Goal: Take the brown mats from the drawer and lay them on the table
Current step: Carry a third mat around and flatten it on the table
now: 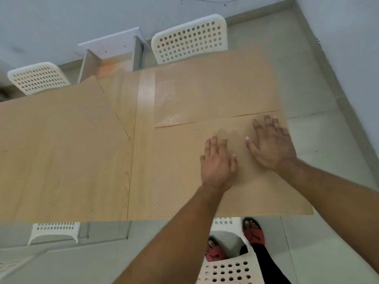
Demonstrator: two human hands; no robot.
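Observation:
Thin brown mats lie flat on the light wooden table [135, 160]. One mat [215, 93] covers the far right part, a second mat [180, 177] the near right part, and a third mat [57, 113] lies at the far left, turned at an angle. My left hand [218, 162] and my right hand [270, 144] both rest palm down with fingers spread on the near right mat, side by side. Neither hand grips anything. An open white drawer [114, 52] stands beyond the table's far edge.
White perforated plastic chairs stand around the table: one at far right [190, 37], one at far left [39, 76], one at near left [55, 230] and one right below me [227, 269]. My feet in red sandals are on the grey floor [328, 140].

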